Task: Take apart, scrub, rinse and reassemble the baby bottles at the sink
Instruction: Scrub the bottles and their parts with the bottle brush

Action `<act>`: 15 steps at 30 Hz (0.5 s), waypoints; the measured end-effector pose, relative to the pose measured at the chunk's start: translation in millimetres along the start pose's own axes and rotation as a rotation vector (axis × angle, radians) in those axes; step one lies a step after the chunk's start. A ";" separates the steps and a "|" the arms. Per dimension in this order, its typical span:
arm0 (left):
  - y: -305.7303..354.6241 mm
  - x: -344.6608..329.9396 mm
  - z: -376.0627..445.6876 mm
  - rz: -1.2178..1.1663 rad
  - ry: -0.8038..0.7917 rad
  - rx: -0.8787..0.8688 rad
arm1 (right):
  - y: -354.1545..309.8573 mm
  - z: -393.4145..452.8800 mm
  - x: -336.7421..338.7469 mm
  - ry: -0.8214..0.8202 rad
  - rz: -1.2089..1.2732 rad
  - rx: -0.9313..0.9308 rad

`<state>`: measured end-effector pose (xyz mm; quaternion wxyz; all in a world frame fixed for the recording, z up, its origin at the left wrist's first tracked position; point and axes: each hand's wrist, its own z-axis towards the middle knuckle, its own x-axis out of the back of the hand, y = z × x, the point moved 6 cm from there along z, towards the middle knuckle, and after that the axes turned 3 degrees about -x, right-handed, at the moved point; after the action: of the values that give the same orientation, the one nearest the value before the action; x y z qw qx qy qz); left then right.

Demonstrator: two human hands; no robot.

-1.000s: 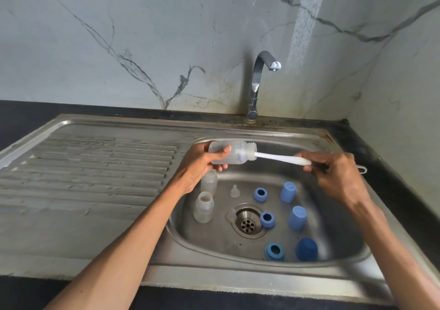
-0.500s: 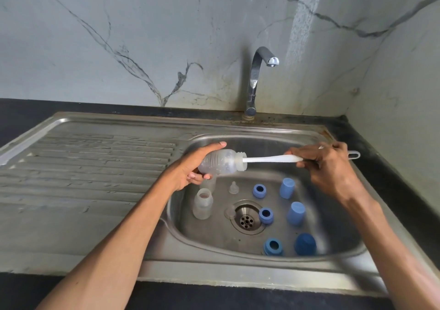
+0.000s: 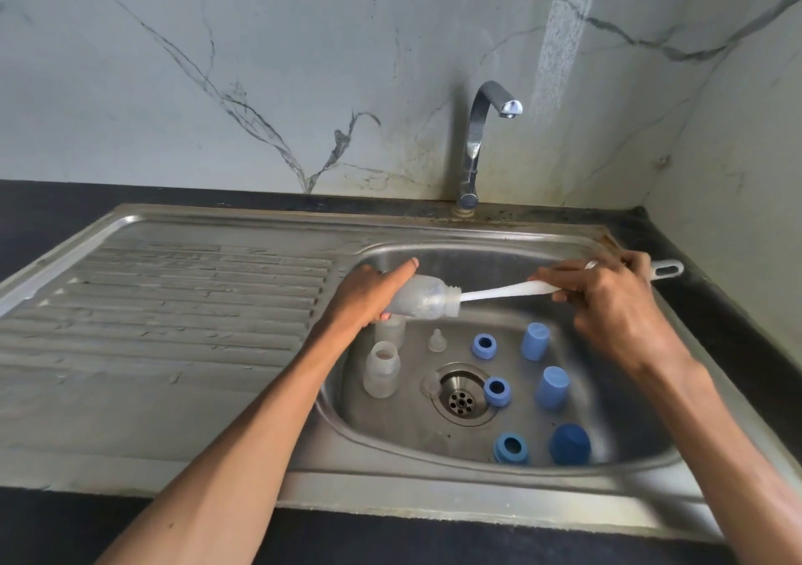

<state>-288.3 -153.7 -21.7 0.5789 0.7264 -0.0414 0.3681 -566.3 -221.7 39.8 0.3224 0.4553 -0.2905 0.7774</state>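
While our left grip point(image 3: 369, 300) curls round the bottle point(image 3: 423, 302), held on its side over the sink point(image 3: 477, 484), our right grip point(image 3: 607, 300) pinches the brush handle point(image 3: 505, 292), which runs from that grip into the bottle's mouth.

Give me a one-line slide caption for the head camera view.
Left hand holds a clear baby bottle over the sink while the right hand works a white brush inside.

Home kitchen. Stainless sink point(image 3: 434, 484) with ribbed drainboard point(image 3: 173, 304) set in dark worktop point(image 3: 43, 204), chrome tap point(image 3: 475, 143) behind, marble-look wall point(image 3: 260, 65). Baby bottle parts in basin: clear bottles point(image 3: 382, 369), blue collars point(image 3: 497, 391), blue caps point(image 3: 552, 387).
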 end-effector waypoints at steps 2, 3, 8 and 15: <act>11.8 6.9 -0.3 0.066 0.230 -0.206 | 6.5 -6.3 -13.8 -0.203 0.062 -0.180; 16.3 11.6 -1.8 0.088 0.330 -0.287 | 4.6 -11.6 -20.3 -0.269 0.110 -0.237; 13.5 25.6 -2.6 -0.031 0.466 -0.374 | -15.9 -20.4 -23.6 -0.215 0.098 -0.268; 0.7 5.0 0.2 -0.609 0.095 0.085 | -16.5 -15.9 -3.0 0.107 0.168 -0.149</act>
<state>-285.0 -152.2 -18.3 0.6328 0.7110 0.2210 0.2126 -560.8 -200.3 33.1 0.3042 0.3622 -0.3670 0.8010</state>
